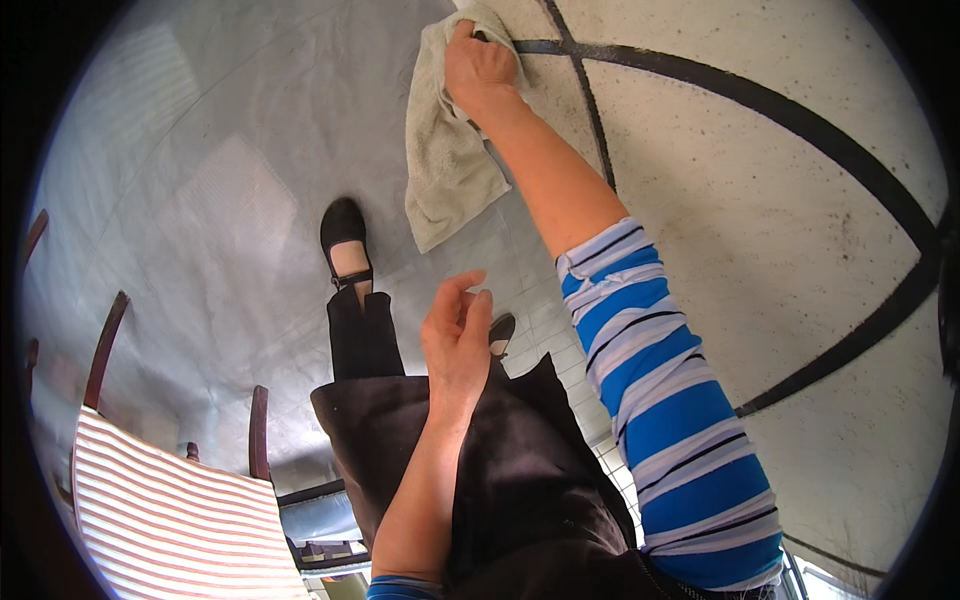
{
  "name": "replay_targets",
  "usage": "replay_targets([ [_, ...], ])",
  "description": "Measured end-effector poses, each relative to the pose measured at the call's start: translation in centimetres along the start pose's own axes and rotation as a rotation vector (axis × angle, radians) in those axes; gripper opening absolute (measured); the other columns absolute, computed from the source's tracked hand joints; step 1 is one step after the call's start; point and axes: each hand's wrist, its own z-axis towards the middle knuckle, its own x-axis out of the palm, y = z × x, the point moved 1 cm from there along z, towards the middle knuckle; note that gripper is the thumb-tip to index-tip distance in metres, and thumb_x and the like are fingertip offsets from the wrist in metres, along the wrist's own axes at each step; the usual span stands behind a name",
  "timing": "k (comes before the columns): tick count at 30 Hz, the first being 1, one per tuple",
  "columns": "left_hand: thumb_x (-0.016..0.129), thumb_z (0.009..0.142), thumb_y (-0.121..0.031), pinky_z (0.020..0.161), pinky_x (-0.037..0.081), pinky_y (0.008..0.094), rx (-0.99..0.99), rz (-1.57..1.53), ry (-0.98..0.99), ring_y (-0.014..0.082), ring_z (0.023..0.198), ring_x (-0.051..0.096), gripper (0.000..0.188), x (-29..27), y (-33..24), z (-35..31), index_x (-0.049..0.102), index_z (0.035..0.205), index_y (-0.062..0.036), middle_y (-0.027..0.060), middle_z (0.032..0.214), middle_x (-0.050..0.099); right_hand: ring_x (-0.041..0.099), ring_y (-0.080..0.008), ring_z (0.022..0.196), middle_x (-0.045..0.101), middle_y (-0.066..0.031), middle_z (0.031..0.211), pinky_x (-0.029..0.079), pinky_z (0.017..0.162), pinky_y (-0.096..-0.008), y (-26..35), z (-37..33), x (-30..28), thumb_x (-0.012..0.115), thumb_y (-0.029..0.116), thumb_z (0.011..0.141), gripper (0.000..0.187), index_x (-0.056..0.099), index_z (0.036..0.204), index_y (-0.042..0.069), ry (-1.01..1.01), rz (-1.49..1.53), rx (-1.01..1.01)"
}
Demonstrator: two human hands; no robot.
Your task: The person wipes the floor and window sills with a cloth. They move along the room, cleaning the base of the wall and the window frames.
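Note:
My right hand [482, 72] reaches far ahead at the top of the view, its fingers closed on a pale beige towel [445, 175]. The towel rests at the edge of an off-white surface [740, 240] crossed by broad black bands, and its loose end hangs down to the left of my hand. Part of the towel lies hidden behind the fingers. My left hand [455, 330] hovers in front of my dark apron [390, 420], empty, with its fingers loosely bent and apart. It touches nothing that I can see.
Grey, shiny floor [230, 130] stretches along the left, with my black shoe [344, 222] on it. At the lower left stands a chair with a striped seat [180, 510]; dark wooden posts [107, 345] rise near it. Light tiles [540, 300] show beside the off-white surface.

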Motion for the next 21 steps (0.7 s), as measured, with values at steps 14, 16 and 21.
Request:
replay_targets([
  [14,0.056,0.093,-0.011,0.061,0.036,0.0219,0.038,0.017,0.014,0.0057,0.069,0.043,0.025,0.8,1.6,-0.3,0.061,0.115,0.0013,-0.0023,0.075,0.049,0.072,-0.0338,0.086,0.072,-0.0210,0.091,0.057,0.069,-0.0421,-2.9,-2.7,1.2,0.055,0.008,0.089,0.016,0.056,0.103,0.000,0.097,-0.069,-0.114],
  [16,0.056,0.093,-0.011,0.060,0.036,0.0220,0.056,0.011,0.011,0.0057,0.069,0.043,0.025,0.9,1.8,-0.4,0.061,0.115,0.0012,-0.0023,0.074,0.050,0.072,-0.0345,0.085,0.072,-0.0218,0.091,0.057,0.069,-0.0432,-3.7,-4.0,1.6,0.053,0.008,0.090,0.017,0.056,0.104,-0.001,0.119,-0.043,-0.073],
  [21,0.056,0.093,-0.011,0.060,0.035,0.0221,0.053,0.091,0.000,0.0056,0.068,0.043,0.025,1.1,2.1,-0.6,0.061,0.114,0.0011,-0.0023,0.074,0.050,0.071,-0.0361,0.086,0.071,-0.0239,0.092,0.057,0.071,-0.0462,-5.7,-8.1,3.3,0.049,0.009,0.092,0.019,0.055,0.107,-0.002,0.229,-0.019,0.005],
])
